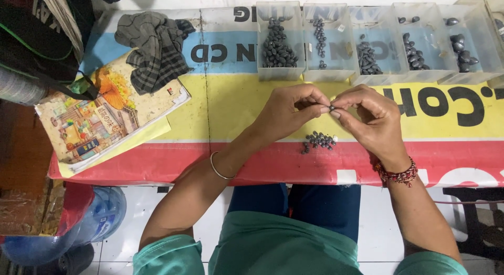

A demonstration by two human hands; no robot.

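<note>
My left hand (290, 111) and my right hand (369, 119) meet above the table, fingertips pinched together on one small dark grey metal weight (332, 108). Just below them a little pile of similar small grey weights (318, 141) lies on the red strip of the banner-covered table (226, 107). My left wrist wears a thin metal bangle, my right wrist a red beaded bracelet.
Several clear plastic bins (280, 41) with dark oval weights of different sizes line the table's far edge. A crumpled grey checked cloth (153, 49) lies on an illustrated book (100, 117) at the left. A blue water jug (79, 222) stands on the floor below left.
</note>
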